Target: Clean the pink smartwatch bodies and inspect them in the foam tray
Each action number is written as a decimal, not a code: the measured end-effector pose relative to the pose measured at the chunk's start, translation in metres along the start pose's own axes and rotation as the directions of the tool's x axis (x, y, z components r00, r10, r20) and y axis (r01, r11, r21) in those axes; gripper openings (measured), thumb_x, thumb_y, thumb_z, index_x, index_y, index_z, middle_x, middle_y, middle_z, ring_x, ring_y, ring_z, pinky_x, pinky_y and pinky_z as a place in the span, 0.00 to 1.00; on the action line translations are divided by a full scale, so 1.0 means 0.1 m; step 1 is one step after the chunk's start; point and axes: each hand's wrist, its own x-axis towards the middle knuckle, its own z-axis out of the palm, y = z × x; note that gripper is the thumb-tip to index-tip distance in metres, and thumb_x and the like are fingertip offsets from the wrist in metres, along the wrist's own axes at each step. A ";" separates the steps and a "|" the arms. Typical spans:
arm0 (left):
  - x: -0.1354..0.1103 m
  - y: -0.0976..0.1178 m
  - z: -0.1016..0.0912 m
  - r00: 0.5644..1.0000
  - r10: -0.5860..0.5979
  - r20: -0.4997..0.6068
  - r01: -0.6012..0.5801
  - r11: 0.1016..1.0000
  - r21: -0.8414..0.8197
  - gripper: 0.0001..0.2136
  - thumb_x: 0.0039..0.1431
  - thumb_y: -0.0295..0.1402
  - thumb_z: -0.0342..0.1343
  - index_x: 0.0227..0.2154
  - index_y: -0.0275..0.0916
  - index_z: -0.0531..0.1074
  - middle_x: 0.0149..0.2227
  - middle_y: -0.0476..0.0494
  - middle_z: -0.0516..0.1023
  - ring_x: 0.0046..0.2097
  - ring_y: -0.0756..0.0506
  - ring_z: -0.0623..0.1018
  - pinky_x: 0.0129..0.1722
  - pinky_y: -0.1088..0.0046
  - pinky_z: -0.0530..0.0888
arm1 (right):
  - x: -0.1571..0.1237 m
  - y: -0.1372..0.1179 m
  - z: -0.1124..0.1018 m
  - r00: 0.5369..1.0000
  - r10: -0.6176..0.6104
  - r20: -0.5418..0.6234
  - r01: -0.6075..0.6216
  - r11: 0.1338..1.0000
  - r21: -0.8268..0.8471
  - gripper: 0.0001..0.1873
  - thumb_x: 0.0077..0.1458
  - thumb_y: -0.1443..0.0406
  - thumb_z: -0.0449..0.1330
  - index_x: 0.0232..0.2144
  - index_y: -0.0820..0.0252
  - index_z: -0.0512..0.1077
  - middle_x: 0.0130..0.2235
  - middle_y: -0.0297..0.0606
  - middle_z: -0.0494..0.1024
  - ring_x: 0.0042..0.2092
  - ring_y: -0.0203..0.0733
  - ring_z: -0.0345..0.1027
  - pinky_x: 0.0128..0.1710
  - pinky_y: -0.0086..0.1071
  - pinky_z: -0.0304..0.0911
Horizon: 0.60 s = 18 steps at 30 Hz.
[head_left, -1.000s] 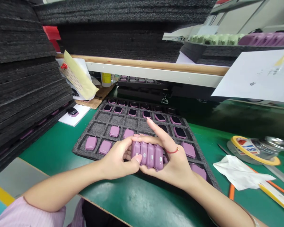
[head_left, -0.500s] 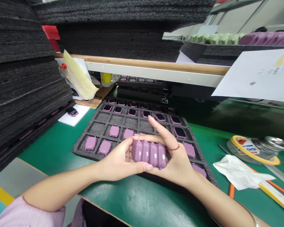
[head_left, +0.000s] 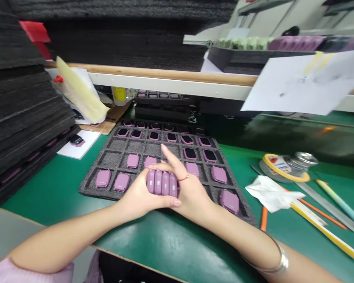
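In front of me, a row of several purple smartwatch cases [head_left: 161, 183] stands on edge, side by side, between my two hands. My left hand [head_left: 138, 195] wraps the row from the left, its thumb along the near edge. From the right, my right hand [head_left: 191, 192] closes around the same row, with one finger stretched up and away. Beneath the hands lies a black foam tray [head_left: 110, 159] with square compartments. Dark-screened watches [head_left: 154, 135] fill its back rows, and purple cases lie back side up in front, such as one watch case [head_left: 102, 178] at left.
Stacked black foam trays [head_left: 20, 106] rise at the left. A shelf edge [head_left: 165, 81] crosses above the green table [head_left: 153, 239]. At right lie a tissue [head_left: 273, 193], a tape roll [head_left: 283, 169], a glass jar [head_left: 301, 163], a steel ruler [head_left: 330, 206] and pens.
The whole view has shifted, so the tray and shelf appear further left. Both hands still grip the row of watch cases, now turned more upright and pressed closer together.
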 end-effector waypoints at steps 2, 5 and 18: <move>0.01 -0.02 0.00 0.998 -0.041 0.044 0.041 0.999 0.008 0.29 0.38 0.35 0.76 0.44 0.37 0.70 0.45 0.40 0.80 0.50 0.36 0.80 0.53 0.55 0.75 | -0.05 -0.07 -0.08 0.998 0.018 0.055 -0.013 0.995 -0.099 0.56 0.58 0.59 0.66 0.73 0.51 0.32 0.65 0.50 0.68 0.62 0.51 0.68 0.59 0.47 0.69; 0.02 -0.04 0.00 0.985 -0.115 0.131 0.126 0.989 -0.082 0.31 0.42 0.32 0.75 0.49 0.40 0.67 0.44 0.41 0.82 0.46 0.38 0.83 0.52 0.55 0.77 | -0.15 -0.19 -0.41 0.974 0.199 0.107 -0.155 0.933 -0.325 0.48 0.60 0.50 0.63 0.72 0.59 0.45 0.66 0.53 0.67 0.65 0.55 0.65 0.61 0.49 0.66; 0.00 -0.08 0.02 0.972 -0.171 0.165 0.179 0.983 -0.040 0.27 0.45 0.33 0.74 0.46 0.45 0.67 0.44 0.45 0.82 0.46 0.39 0.84 0.52 0.54 0.76 | -1.44 0.23 -1.44 0.525 0.755 -0.393 -0.611 0.012 -0.792 0.15 0.46 0.72 0.61 0.15 0.53 0.63 0.19 0.43 0.74 0.22 0.50 0.73 0.18 0.33 0.54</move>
